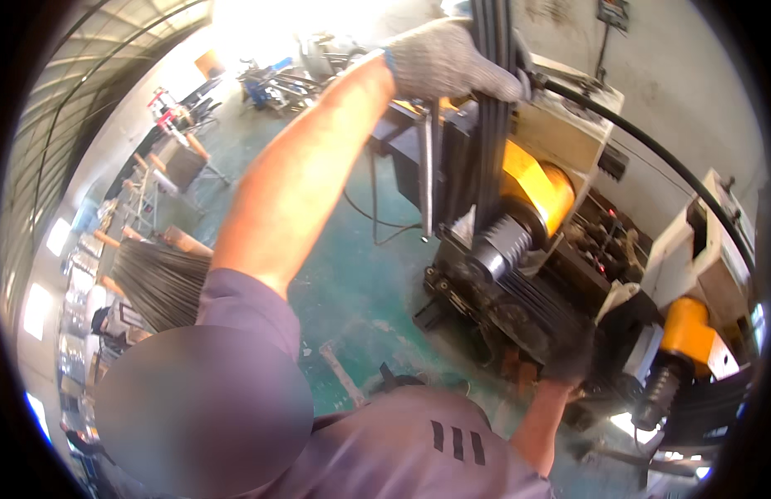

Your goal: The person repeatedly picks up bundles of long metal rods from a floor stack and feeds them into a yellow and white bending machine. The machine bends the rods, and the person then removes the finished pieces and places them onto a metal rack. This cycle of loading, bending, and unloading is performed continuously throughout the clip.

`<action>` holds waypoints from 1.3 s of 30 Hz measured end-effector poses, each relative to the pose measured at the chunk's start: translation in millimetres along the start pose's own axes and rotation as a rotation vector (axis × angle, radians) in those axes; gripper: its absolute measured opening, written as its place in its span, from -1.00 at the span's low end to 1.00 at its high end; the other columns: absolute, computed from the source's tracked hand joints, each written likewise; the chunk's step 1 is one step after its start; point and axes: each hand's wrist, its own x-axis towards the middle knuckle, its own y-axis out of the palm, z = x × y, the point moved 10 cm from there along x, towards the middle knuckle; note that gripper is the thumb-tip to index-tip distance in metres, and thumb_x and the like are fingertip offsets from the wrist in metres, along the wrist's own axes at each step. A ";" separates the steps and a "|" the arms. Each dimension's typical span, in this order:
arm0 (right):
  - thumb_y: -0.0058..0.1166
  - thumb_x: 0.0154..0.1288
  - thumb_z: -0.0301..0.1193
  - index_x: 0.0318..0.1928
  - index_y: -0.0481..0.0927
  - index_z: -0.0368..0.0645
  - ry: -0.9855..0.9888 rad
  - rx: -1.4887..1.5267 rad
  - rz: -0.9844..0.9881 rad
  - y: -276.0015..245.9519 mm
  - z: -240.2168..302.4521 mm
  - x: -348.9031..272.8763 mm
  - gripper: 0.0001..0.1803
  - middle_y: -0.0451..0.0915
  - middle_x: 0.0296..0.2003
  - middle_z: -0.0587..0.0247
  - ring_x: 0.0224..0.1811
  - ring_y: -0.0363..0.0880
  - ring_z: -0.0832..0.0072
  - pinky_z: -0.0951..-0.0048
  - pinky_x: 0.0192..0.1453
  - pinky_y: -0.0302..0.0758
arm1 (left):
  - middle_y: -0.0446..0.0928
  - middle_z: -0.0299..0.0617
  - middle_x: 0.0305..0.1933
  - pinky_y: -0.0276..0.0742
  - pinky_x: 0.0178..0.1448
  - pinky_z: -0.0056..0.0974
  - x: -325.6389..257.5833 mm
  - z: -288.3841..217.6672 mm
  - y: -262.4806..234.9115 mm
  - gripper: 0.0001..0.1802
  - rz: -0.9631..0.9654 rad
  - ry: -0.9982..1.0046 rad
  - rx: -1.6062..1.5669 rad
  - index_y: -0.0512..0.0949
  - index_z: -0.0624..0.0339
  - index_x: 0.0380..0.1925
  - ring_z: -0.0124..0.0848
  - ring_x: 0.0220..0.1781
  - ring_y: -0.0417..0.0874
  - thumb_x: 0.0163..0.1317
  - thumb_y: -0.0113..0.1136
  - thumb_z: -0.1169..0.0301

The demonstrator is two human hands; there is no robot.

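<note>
At the top, my left hand (448, 65) in a pale knit glove is closed round a bundle of long black strips (490, 141). The bundle runs from the upper edge past a yellow machine head (539, 185) and a ribbed metal cylinder (503, 245). Lower right, my right hand (571, 353) in a dark glove is at black strips (531, 298) that slant down from beside the cylinder. It appears closed on them, though its fingers are dark and blurred. A shiny metal bar (428, 170) hangs beside the upper bundle.
A second yellow machine head (687, 328) with a ribbed cylinder stands at right. A black hose (651, 143) arches over the machines. Far left, a large bundle of thin dark rods (157, 279) rests on a rack. A pale bar-shaped piece (341, 373) lies on the green floor.
</note>
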 end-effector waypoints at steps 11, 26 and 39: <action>-0.08 0.53 -0.28 0.06 0.56 -0.21 0.180 0.416 -0.231 14.2 40.8 -27.9 -0.70 0.64 -0.08 0.20 -0.04 0.60 0.42 0.36 0.07 0.54 | 0.66 -0.23 -0.34 0.56 -0.34 -0.39 -41.2 -42.2 -14.8 -0.68 -0.139 -0.277 -0.406 0.61 0.23 -0.12 -0.51 -0.46 0.61 0.11 0.36 0.39; -0.05 0.52 -0.19 -0.24 0.54 -0.19 0.126 0.335 0.222 78.5 115.2 -151.0 -0.68 0.54 -0.33 0.28 -0.28 0.53 0.42 0.40 -0.08 0.48 | 0.56 -0.15 -0.52 0.65 -0.31 -0.17 -488.1 -114.4 -7.8 -0.84 -1.462 -0.354 -0.768 0.50 0.27 -0.21 -0.33 -0.53 0.62 0.37 0.16 0.39; -0.02 0.53 -0.28 -0.27 0.44 -0.18 0.362 0.469 1.072 344.7 158.6 -273.7 -0.75 0.24 -0.60 0.45 -0.61 0.10 0.66 0.56 -0.49 0.10 | 0.43 -0.21 -0.50 0.59 -0.22 -0.06 -766.9 -345.0 191.1 -0.83 -2.699 -0.492 -0.357 0.48 0.25 -0.27 -0.33 -0.51 0.46 0.41 0.13 0.36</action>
